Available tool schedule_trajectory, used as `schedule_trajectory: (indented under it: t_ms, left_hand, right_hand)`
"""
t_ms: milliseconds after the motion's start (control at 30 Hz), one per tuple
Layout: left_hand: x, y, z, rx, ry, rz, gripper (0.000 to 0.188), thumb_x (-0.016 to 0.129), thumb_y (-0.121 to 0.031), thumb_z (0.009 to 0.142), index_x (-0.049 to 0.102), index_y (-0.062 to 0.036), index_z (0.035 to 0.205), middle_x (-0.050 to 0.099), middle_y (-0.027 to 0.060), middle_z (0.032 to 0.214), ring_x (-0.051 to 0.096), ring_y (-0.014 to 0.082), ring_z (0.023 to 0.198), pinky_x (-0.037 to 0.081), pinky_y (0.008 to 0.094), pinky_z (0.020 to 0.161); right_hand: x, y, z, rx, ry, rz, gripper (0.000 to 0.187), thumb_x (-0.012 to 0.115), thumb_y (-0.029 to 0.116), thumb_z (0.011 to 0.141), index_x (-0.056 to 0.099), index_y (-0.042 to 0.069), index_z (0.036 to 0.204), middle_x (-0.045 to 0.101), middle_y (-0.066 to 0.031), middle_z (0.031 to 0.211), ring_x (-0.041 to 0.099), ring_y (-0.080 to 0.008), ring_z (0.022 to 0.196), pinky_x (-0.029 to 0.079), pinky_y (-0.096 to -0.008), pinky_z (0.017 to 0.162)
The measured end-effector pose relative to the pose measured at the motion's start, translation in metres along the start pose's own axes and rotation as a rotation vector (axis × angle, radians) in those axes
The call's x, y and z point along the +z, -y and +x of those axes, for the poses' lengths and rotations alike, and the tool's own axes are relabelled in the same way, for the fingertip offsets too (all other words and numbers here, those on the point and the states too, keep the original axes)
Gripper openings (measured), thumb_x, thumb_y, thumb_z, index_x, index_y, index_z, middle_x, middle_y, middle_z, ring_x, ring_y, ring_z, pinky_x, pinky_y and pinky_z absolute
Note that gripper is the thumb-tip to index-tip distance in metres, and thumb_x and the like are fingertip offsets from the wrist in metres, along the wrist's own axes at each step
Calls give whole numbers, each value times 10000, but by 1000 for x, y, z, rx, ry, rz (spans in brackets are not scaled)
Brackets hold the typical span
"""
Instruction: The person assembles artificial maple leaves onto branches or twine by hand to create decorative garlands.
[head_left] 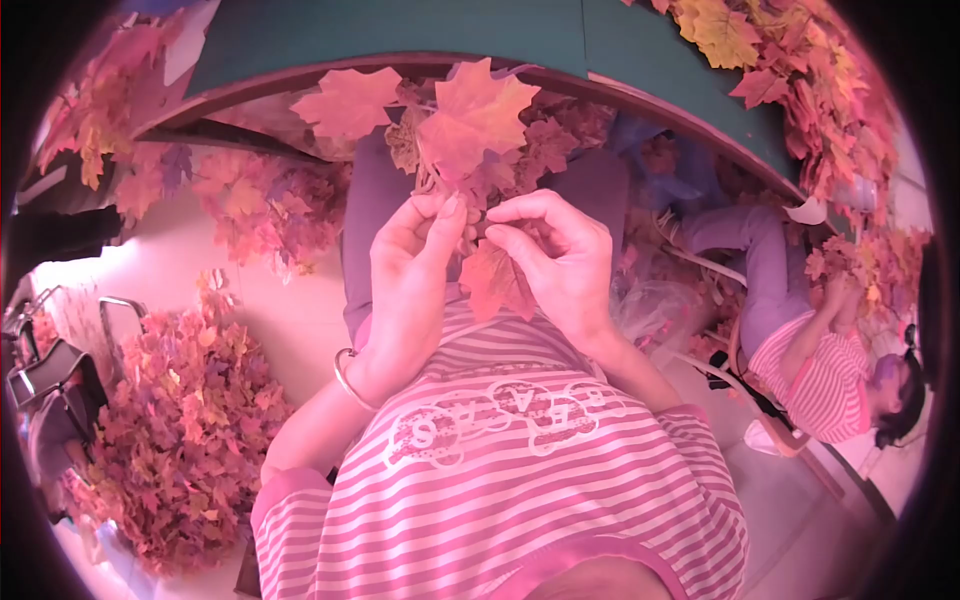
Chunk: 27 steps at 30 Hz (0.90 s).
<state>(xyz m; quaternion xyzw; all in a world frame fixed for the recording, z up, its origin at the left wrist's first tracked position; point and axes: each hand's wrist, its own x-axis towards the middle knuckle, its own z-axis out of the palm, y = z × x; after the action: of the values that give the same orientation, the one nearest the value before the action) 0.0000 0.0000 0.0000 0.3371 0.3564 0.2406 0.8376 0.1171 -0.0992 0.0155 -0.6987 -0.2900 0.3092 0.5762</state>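
Over my lap, my left hand [415, 245] is closed, thumb against fingers, around the stems of a garland of artificial maple leaves. A large orange-pink leaf [475, 120] of that garland stands up beyond my fingertips, toward the table edge. Close beside it, my right hand [555, 245] pinches thumb and forefinger together at the stems; what lies between those fingertips is too small to name. A single maple leaf [495, 280] hangs below the fingertips, between both hands and partly behind the right thumb.
A green-topped table [400, 35] with a curved-looking edge is in front of me. Leaf garlands [830, 110] hang over its right side. A big heap of leaves [180, 440] lies on the floor at left. Another person [810, 370] in a striped shirt sits at right, holding leaves.
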Motion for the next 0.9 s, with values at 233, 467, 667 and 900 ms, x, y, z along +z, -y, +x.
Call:
schedule_trajectory:
  t_ms: [233,467,667,900]
  left_hand:
    - [-4,-3,2,-13,-4,46,219,679,-269,998,627,-58,980,650,-26,823,542,10,673,436,155,538]
    - [-3,-8,1,-55,-22,41,218,684,-262,995,642,-48,1013,663,-10,860,573,23,708,462,164,571]
    - [-1,2,-5,-18,-20,-15,188,664,-218,1009,647,-31,1024,669,3,881,594,50,777,477,202,716]
    - [-7,-1,2,-34,-25,-29,175,668,-203,1006,646,-30,1014,668,4,863,593,49,768,475,196,701]
  right_hand:
    - [7,0,6,-134,-23,-32,154,736,-104,828,717,-28,961,707,-78,872,699,-128,789,551,-232,703]
    - [6,2,8,-203,-20,-130,155,721,-103,836,722,-23,968,697,-91,851,707,-165,778,554,-251,684]
    - [5,-2,3,-216,-16,-129,146,703,-109,844,720,-25,962,691,-92,849,700,-169,766,556,-256,680]
    - [10,-3,9,-196,17,-136,132,680,-124,872,718,-44,969,680,-71,881,674,-112,811,546,-231,706]
